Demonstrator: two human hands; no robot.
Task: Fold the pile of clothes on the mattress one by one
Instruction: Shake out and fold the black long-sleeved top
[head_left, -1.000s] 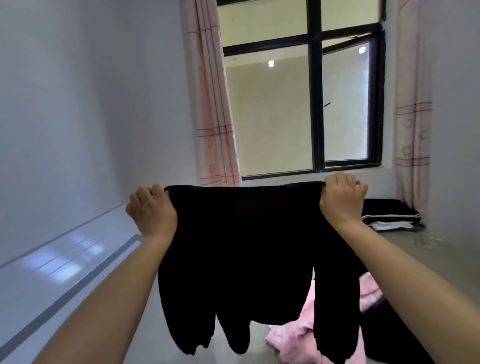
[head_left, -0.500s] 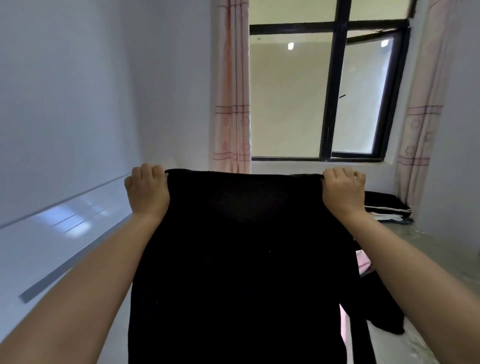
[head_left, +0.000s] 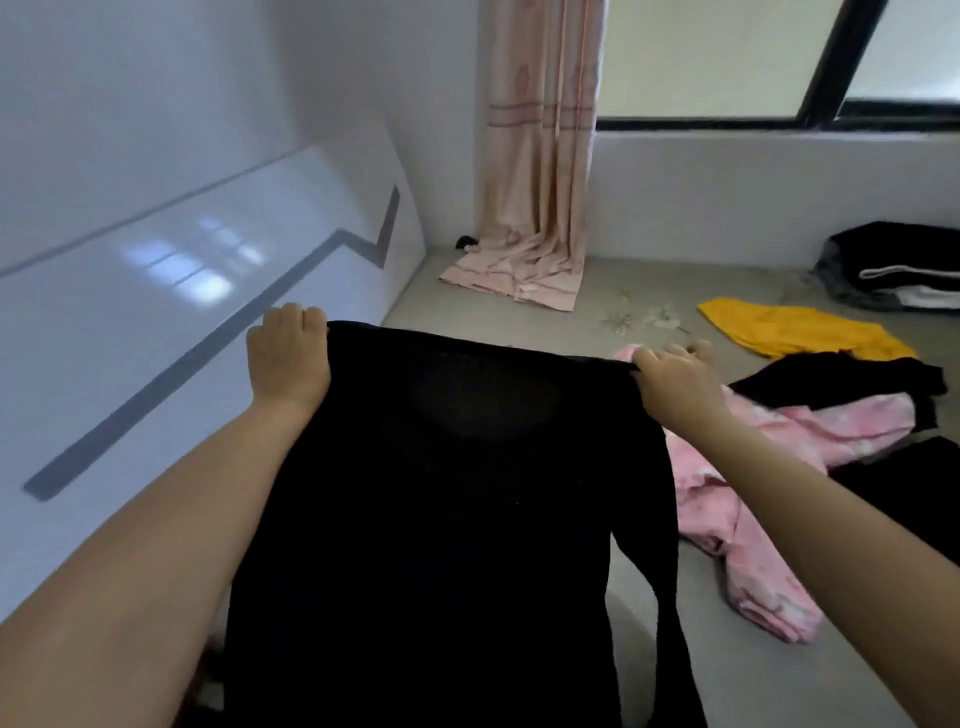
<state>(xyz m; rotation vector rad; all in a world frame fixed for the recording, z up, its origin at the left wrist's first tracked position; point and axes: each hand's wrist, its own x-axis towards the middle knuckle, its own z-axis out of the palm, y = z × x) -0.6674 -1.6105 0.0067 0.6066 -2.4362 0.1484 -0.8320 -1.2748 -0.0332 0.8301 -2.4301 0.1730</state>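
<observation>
Here, head view: I see the left hand (head_left: 287, 358) and the right hand (head_left: 672, 382) each curled over a top corner of the black garment (head_left: 447, 519), which hangs spread between them above the mattress (head_left: 675, 613). It looks soft, light and limp — a sleeve dangles loose at its right edge — so I judge the shoulder seams the best hold. A pink garment (head_left: 748, 525) and a yellow garment (head_left: 795, 332) lie unfolded beside it.

Pink curtain (head_left: 540, 156) by window (head_left: 779, 62) (dark frame); white headboard (head_left: 156, 291) left.
</observation>
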